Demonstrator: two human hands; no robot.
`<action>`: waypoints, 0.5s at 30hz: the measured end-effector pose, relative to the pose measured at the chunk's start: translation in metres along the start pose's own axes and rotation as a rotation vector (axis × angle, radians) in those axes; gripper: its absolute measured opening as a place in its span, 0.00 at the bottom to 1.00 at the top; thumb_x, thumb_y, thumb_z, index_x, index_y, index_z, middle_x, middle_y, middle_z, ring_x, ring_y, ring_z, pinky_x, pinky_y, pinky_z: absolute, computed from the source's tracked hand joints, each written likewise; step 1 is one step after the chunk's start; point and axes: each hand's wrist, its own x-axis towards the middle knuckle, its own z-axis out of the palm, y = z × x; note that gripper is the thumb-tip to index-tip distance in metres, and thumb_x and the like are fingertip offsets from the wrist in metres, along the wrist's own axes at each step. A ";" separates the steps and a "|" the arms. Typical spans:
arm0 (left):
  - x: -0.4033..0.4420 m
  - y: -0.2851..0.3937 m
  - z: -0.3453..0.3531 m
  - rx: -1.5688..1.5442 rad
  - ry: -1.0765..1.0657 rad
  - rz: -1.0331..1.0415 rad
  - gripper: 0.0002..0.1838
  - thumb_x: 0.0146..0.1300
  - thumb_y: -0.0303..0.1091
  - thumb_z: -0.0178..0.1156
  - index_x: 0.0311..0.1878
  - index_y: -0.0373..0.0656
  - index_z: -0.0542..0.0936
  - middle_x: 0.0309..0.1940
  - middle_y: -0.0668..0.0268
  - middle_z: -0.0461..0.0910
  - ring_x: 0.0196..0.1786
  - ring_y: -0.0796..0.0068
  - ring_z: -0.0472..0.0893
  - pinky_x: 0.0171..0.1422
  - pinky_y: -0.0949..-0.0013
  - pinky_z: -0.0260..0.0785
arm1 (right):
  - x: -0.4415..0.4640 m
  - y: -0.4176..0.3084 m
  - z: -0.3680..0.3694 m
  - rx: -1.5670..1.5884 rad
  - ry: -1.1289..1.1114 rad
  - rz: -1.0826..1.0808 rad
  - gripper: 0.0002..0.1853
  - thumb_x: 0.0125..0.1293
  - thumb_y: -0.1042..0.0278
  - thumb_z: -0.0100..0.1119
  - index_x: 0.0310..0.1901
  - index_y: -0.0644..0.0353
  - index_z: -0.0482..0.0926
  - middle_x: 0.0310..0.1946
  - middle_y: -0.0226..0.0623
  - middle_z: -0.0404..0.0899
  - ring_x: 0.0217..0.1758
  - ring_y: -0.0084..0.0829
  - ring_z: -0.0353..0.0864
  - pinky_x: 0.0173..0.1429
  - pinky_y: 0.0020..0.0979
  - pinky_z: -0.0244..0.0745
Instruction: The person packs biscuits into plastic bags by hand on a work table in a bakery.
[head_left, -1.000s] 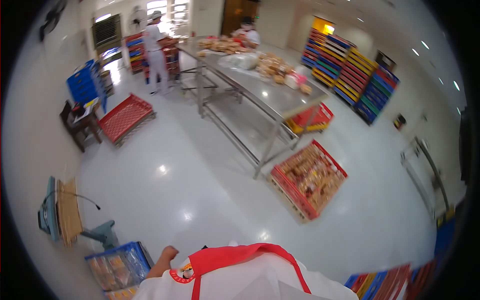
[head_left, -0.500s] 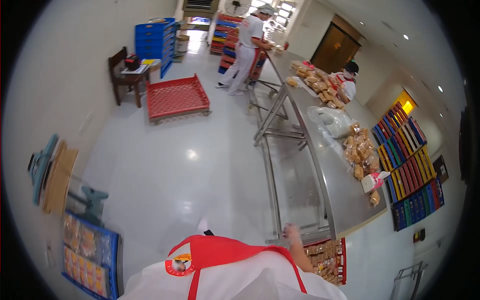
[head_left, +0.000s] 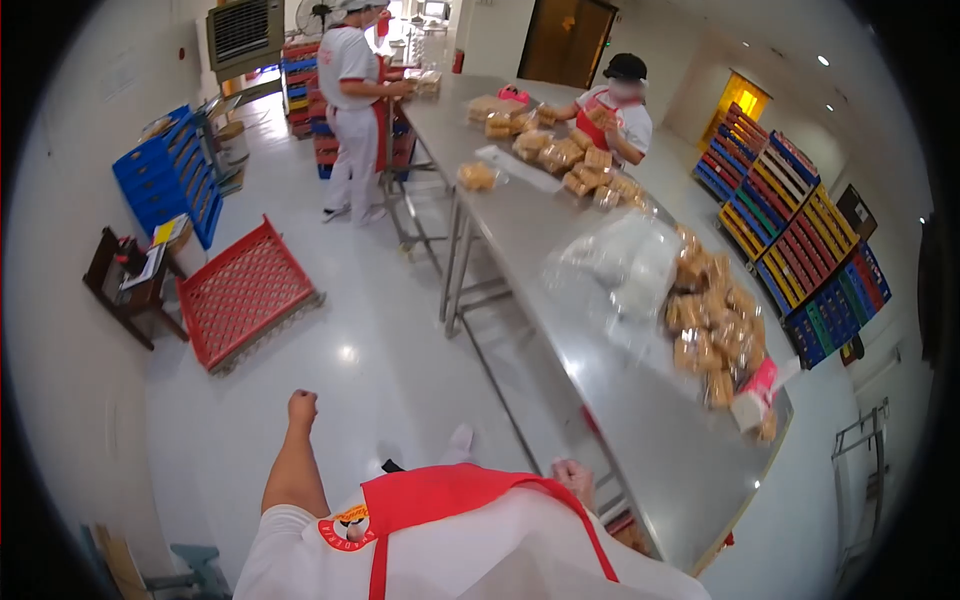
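My left hand (head_left: pixel 302 408) is closed in a loose fist over the floor, with nothing visible in it. Close to the near side of the steel table (head_left: pixel 650 440), my right hand (head_left: pixel 573 482) hangs low with its fingers curled in; I see no object in it. On the tabletop, bagged bread (head_left: pixel 705 310) lies in a heap beside crumpled clear plastic bags (head_left: pixel 625 260). A pink and white packet (head_left: pixel 757 398) rests at the heap's near end. Neither hand touches these things.
A red crate (head_left: pixel 250 295) sits on the floor ahead to the left, near a wooden chair (head_left: pixel 135 290) and blue crates (head_left: pixel 170 180). One co-worker (head_left: pixel 350 110) stands at the table's far end, another (head_left: pixel 620 110) behind it. Stacked crates (head_left: pixel 790 240) line the right.
My view has moved forward along the table and turned right. My left hand has come into view. The table and bread appear nearer, and the crate of packed goods low beside me is now mostly hidden.
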 end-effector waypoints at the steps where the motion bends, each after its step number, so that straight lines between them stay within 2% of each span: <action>1: 0.025 0.053 0.044 -0.128 -0.020 0.035 0.09 0.61 0.33 0.58 0.40 0.39 0.79 0.27 0.61 0.77 0.23 0.69 0.77 0.21 0.66 0.69 | 0.046 -0.042 -0.008 0.096 0.023 -0.110 0.23 0.69 0.61 0.58 0.20 0.69 0.72 0.17 0.53 0.70 0.19 0.44 0.69 0.28 0.45 0.63; 2: 0.032 0.098 0.083 -0.041 -0.073 0.030 0.10 0.61 0.33 0.58 0.43 0.39 0.79 0.28 0.62 0.78 0.25 0.71 0.78 0.22 0.67 0.69 | 0.085 -0.087 -0.017 0.130 0.022 -0.187 0.23 0.69 0.61 0.58 0.19 0.69 0.70 0.15 0.51 0.66 0.17 0.39 0.63 0.26 0.43 0.59; 3: 0.021 0.148 0.113 0.003 -0.181 0.043 0.13 0.58 0.34 0.61 0.42 0.34 0.81 0.30 0.57 0.82 0.28 0.67 0.81 0.31 0.62 0.75 | 0.119 -0.121 -0.024 0.163 0.016 -0.253 0.24 0.69 0.62 0.58 0.18 0.68 0.68 0.14 0.48 0.62 0.15 0.35 0.57 0.24 0.40 0.55; 4: 0.022 0.189 0.135 0.150 -0.423 0.143 0.14 0.60 0.35 0.61 0.46 0.36 0.81 0.34 0.59 0.83 0.29 0.67 0.83 0.31 0.64 0.75 | 0.163 -0.127 -0.019 0.243 0.058 -0.304 0.24 0.70 0.63 0.59 0.17 0.63 0.65 0.14 0.35 0.60 0.17 0.26 0.57 0.23 0.35 0.54; 5: 0.032 0.217 0.160 0.285 -0.513 0.366 0.16 0.61 0.37 0.63 0.47 0.36 0.82 0.37 0.57 0.84 0.35 0.66 0.85 0.39 0.64 0.77 | 0.207 -0.132 -0.015 0.317 0.104 -0.363 0.25 0.70 0.64 0.60 0.16 0.59 0.63 0.15 0.21 0.59 0.19 0.18 0.57 0.22 0.31 0.52; 6: 0.020 0.274 0.168 0.374 -0.531 0.515 0.16 0.62 0.38 0.63 0.47 0.37 0.83 0.37 0.56 0.85 0.40 0.66 0.84 0.47 0.65 0.76 | 0.238 -0.151 -0.019 0.454 0.092 -0.326 0.25 0.70 0.63 0.61 0.16 0.59 0.63 0.15 0.21 0.59 0.19 0.18 0.57 0.23 0.30 0.52; 8: 0.035 0.355 0.184 0.451 -0.517 0.609 0.15 0.63 0.38 0.63 0.48 0.38 0.83 0.36 0.57 0.84 0.43 0.67 0.84 0.49 0.65 0.75 | 0.293 -0.190 -0.017 0.737 0.069 -0.259 0.26 0.70 0.62 0.62 0.15 0.58 0.63 0.15 0.20 0.59 0.20 0.18 0.57 0.24 0.29 0.52; 9: 0.044 0.390 0.186 0.348 -0.477 0.623 0.14 0.64 0.37 0.63 0.47 0.38 0.83 0.36 0.57 0.84 0.42 0.68 0.83 0.48 0.66 0.75 | 0.318 -0.198 -0.007 0.739 0.110 -0.258 0.27 0.70 0.64 0.60 0.14 0.60 0.59 0.13 0.23 0.53 0.19 0.19 0.51 0.23 0.34 0.47; 11: 0.068 0.453 0.190 0.151 -0.410 0.651 0.12 0.64 0.34 0.63 0.46 0.37 0.83 0.35 0.58 0.84 0.41 0.69 0.83 0.47 0.66 0.75 | 0.356 -0.210 0.001 0.660 0.080 -0.233 0.28 0.70 0.63 0.60 0.14 0.60 0.60 0.13 0.23 0.53 0.19 0.19 0.51 0.23 0.34 0.47; 12: 0.086 0.480 0.192 0.149 -0.431 0.664 0.11 0.65 0.33 0.62 0.46 0.37 0.83 0.35 0.57 0.84 0.41 0.68 0.83 0.47 0.66 0.75 | 0.372 -0.212 0.008 0.625 0.074 -0.215 0.28 0.70 0.62 0.60 0.14 0.61 0.61 0.13 0.23 0.53 0.19 0.19 0.51 0.23 0.33 0.47; 13: 0.107 0.507 0.195 0.151 -0.460 0.680 0.10 0.65 0.33 0.61 0.45 0.37 0.82 0.35 0.56 0.84 0.41 0.67 0.83 0.47 0.66 0.75 | 0.392 -0.201 0.024 0.609 0.041 -0.136 0.26 0.69 0.63 0.60 0.14 0.62 0.63 0.11 0.28 0.56 0.17 0.21 0.54 0.23 0.36 0.50; 15: 0.155 0.564 0.217 0.162 -0.522 0.778 0.10 0.66 0.32 0.60 0.45 0.37 0.82 0.37 0.55 0.84 0.41 0.66 0.83 0.46 0.65 0.75 | 0.424 -0.194 0.040 0.360 0.072 -0.113 0.24 0.67 0.63 0.61 0.15 0.63 0.66 0.11 0.35 0.61 0.17 0.25 0.58 0.24 0.38 0.55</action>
